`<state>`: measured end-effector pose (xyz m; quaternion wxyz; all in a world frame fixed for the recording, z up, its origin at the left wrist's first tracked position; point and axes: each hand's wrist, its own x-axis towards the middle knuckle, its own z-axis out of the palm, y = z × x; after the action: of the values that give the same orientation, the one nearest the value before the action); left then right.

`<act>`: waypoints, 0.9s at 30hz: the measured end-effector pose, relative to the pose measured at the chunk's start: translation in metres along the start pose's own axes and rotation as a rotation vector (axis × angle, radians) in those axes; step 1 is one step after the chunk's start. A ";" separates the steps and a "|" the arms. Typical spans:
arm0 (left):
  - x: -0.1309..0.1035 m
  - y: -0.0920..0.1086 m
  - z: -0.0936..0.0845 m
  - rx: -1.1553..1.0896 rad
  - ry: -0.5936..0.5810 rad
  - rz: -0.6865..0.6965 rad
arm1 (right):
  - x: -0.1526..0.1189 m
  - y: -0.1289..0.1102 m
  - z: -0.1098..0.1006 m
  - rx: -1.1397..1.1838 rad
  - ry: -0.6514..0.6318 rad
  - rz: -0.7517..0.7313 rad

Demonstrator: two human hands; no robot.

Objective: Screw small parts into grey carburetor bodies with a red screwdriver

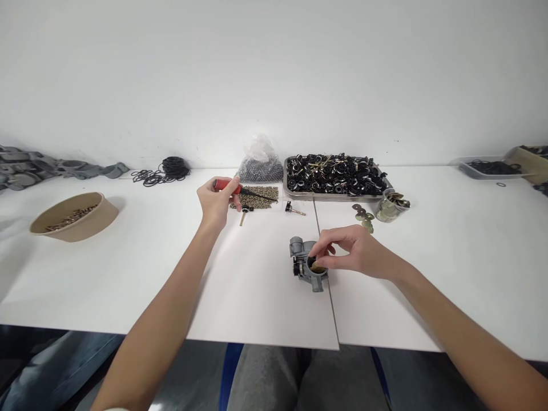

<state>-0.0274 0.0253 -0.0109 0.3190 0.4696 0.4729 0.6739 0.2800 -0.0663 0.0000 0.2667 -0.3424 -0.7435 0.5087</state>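
My left hand (pixel 217 201) is closed round the red handle of a screwdriver (pixel 229 186), its dark shaft pointing right over a spread of small brass screws (pixel 259 197). At the grey metal carburetor-like body (pixel 315 283), my right hand (pixel 338 251) pinches a brass disc (pixel 315 267) at the round opening. The disc's lower part is inside the bore. Two small black parts with brass stems, one on the left (pixel 245 214) and one on the right (pixel 294 209), lie beyond the body.
Black parts fill a metal tray (pixel 338 197) at the back. Beside it stand a cup of brass discs (pixel 387 208) and loose discs (pixel 363 216). A beige bowl (pixel 100 216), black rings (pixel 173 166) and grey parts (pixel 25 165) are left; a plastic tray (pixel 492 166) is right.
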 end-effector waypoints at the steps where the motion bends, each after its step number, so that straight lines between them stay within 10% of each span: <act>1: 0.000 0.000 0.000 0.000 0.001 0.000 | 0.000 -0.001 0.001 -0.013 -0.001 0.008; 22: -0.008 0.014 0.006 -0.118 -0.038 -0.013 | 0.009 0.001 0.007 0.130 -0.006 0.103; 27: -0.020 0.020 0.019 -0.181 -0.121 -0.061 | 0.020 0.027 0.001 0.064 0.324 0.058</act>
<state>-0.0024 0.0070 0.0030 0.4084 0.4640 0.4040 0.6743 0.2736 -0.0447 -0.0250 0.3788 -0.4325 -0.6641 0.4778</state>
